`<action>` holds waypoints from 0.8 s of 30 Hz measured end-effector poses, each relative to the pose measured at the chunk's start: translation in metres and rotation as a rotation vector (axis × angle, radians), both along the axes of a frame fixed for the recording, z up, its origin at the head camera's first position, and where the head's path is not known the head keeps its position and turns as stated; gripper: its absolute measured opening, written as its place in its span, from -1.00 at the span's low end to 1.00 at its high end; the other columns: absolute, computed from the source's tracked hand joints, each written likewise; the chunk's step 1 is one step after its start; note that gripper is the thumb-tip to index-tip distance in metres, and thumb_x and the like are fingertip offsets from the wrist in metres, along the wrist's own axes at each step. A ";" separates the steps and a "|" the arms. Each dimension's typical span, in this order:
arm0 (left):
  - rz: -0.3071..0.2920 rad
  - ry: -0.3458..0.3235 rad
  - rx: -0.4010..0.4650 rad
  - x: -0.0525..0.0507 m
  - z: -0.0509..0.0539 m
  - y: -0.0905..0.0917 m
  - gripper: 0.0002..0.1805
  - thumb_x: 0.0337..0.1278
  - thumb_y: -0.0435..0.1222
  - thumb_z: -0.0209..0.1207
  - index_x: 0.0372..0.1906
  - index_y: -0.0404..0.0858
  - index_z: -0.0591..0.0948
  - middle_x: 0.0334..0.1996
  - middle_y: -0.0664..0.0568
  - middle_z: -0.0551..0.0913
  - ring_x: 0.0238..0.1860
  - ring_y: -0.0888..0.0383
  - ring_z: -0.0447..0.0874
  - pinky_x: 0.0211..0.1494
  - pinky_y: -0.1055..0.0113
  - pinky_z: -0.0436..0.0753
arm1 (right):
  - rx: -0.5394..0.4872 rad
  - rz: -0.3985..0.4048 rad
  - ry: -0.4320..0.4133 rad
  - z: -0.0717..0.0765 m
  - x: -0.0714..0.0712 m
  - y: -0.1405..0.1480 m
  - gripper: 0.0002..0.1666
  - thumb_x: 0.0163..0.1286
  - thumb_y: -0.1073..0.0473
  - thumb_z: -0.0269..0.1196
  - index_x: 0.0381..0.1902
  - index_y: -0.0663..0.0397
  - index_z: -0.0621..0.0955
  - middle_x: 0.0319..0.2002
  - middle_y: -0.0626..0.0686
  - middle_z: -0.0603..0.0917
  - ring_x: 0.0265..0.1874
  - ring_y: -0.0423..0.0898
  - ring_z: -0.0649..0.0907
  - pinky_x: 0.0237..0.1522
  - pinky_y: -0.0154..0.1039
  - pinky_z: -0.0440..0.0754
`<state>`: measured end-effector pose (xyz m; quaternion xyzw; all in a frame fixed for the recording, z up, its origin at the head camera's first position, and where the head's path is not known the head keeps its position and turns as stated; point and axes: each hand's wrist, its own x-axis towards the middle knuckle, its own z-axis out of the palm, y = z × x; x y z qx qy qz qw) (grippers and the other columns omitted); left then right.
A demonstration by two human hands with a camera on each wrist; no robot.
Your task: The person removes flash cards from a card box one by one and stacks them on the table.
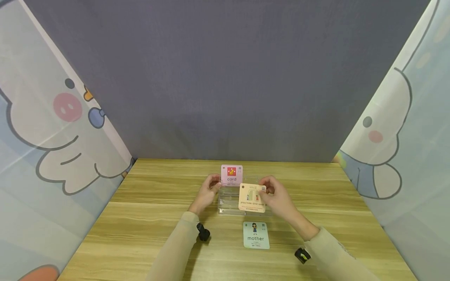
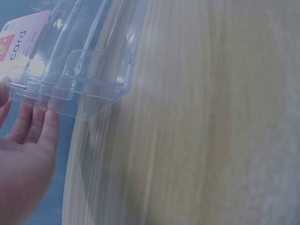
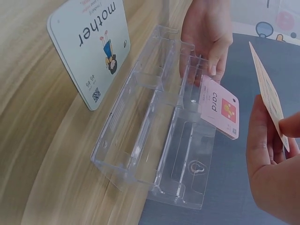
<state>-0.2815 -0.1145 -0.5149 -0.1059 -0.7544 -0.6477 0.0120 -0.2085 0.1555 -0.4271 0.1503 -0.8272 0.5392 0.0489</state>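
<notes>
A clear tiered rack [image 1: 230, 203] stands on the table, and a pink "card" card [image 1: 231, 175] is upright in its back left slot. My left hand [image 1: 206, 194] holds the rack's left side, its thumb by the pink card and its other fingers behind the clear wall [image 2: 101, 89]. Between thumb and fingers, my right hand [image 1: 279, 199] pinches a cream "play hide-and-seek" card [image 1: 252, 198], held in front of the rack's right part. In the right wrist view this cream card [image 3: 269, 91] is seen nearly edge-on, apart from the rack [image 3: 154, 126].
A pale green "mother" card [image 1: 256, 235] lies on the wooden table [image 1: 140, 234] in front of the rack. A dark grey panel [image 1: 225, 78] rises behind the table, with cartoon-printed curtains [image 1: 31, 117] on both sides.
</notes>
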 end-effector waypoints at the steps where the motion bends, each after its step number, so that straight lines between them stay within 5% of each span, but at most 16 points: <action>1: 0.002 -0.001 -0.004 0.000 -0.001 0.000 -0.65 0.47 -0.49 0.06 0.27 -0.43 0.43 0.13 -0.26 0.52 0.16 -0.15 0.48 0.21 0.00 0.55 | 0.001 0.002 0.000 0.000 0.000 0.000 -0.72 0.31 0.49 0.24 -0.03 0.27 0.54 -0.22 0.15 0.57 -0.39 -0.07 0.55 -0.51 -0.36 0.52; 7: 0.006 0.005 -0.010 0.000 -0.002 -0.001 -0.66 0.47 -0.44 0.09 0.25 -0.40 0.44 0.13 -0.23 0.53 0.15 -0.11 0.49 0.15 0.16 0.55 | 0.015 0.011 -0.041 -0.002 0.003 0.002 -0.72 0.29 0.49 0.26 -0.05 0.25 0.55 -0.24 0.12 0.59 -0.39 -0.08 0.55 -0.47 -0.37 0.52; 24: -0.007 0.012 0.010 -0.003 -0.004 -0.001 -0.69 0.47 -0.46 0.07 0.23 -0.37 0.46 0.10 -0.20 0.53 0.10 -0.05 0.50 0.07 0.15 0.59 | 0.035 0.006 -0.181 -0.012 0.010 0.006 -0.74 0.27 0.47 0.24 -0.07 0.27 0.55 -0.32 0.10 0.61 -0.48 -0.11 0.54 -0.56 -0.38 0.46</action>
